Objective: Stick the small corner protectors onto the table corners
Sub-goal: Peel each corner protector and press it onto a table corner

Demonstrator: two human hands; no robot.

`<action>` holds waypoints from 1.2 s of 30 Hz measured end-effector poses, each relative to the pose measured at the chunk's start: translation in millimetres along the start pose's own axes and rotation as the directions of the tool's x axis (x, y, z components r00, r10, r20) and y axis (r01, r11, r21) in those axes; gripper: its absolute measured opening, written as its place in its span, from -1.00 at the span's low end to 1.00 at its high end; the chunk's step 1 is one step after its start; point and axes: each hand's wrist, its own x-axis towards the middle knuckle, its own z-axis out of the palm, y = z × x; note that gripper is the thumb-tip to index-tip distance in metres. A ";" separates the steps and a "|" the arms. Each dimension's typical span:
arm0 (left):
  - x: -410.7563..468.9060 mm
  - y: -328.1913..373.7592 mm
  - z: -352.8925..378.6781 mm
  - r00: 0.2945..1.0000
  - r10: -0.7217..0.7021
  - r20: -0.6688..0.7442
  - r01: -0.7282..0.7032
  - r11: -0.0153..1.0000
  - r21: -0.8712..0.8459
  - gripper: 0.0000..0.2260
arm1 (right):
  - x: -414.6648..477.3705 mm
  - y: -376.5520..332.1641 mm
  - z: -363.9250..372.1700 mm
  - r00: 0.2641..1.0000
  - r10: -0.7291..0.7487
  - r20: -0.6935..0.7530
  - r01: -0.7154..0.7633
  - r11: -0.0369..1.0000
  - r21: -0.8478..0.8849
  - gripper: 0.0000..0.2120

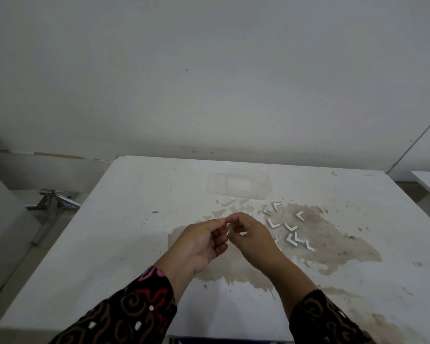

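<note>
Left hand point(201, 242) and right hand point(251, 234): fingers curled, jointly pinching what looks like 1 corner protector point(230, 230) above table point(134, 219) centre, spare protectors point(291, 227) lying just right of right hand, far-left table corner point(121, 158) nearer left hand.

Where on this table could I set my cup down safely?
The left side of the table, from its edge to the left hand, is bare. Crowded: right of the right hand, corner protectors scattered near the clear box.
</note>
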 end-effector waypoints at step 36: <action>-63.1 66.2 -328.2 0.989 0.047 -0.142 -0.018 0.980 0.200 -0.93 | 0.7 -123.7 307.8 0.987 0.156 0.033 -0.151 0.982 -0.117 -0.89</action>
